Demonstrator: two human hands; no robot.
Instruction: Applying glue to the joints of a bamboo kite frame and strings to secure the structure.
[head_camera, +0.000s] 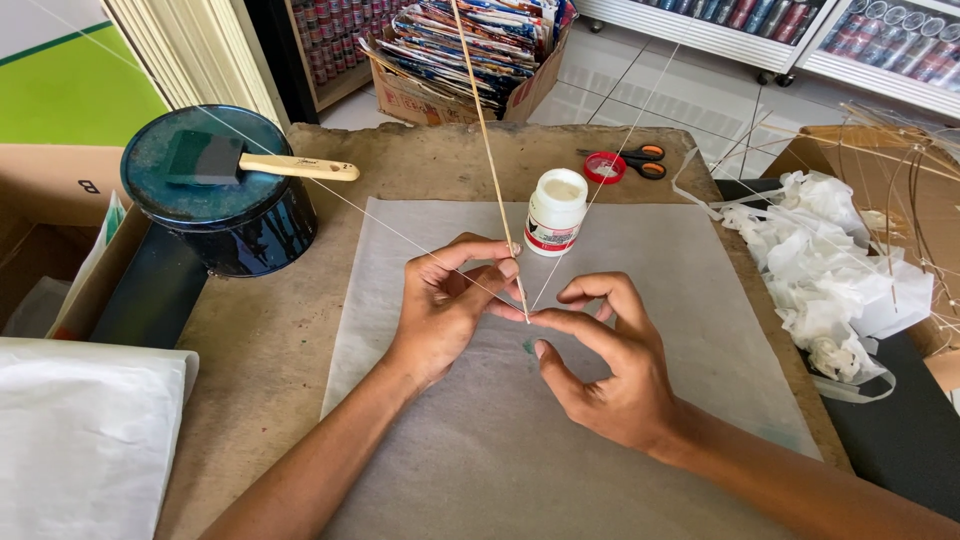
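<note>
A small white glue bottle (555, 211) with a red-banded label stands on the grey paper sheet (640, 300); behind the table, a cardboard box (420, 100) brims with colourful packets (480, 40).

A worn brown wooden worktable (270, 330) fills the middle, with pale white tiled floor (650, 85) at twelve o'clock, metal-framed glass display shelving (800, 35) at one o'clock, cream slatted panels (190, 50) at eleven, and a green-and-white wall (60, 80) at ten, all in even daylight.

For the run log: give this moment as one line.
left hand: pinches thin stick | right hand: fingertips at stick's lower end, on string | under: grey paper sheet | behind: white bottle
</note>
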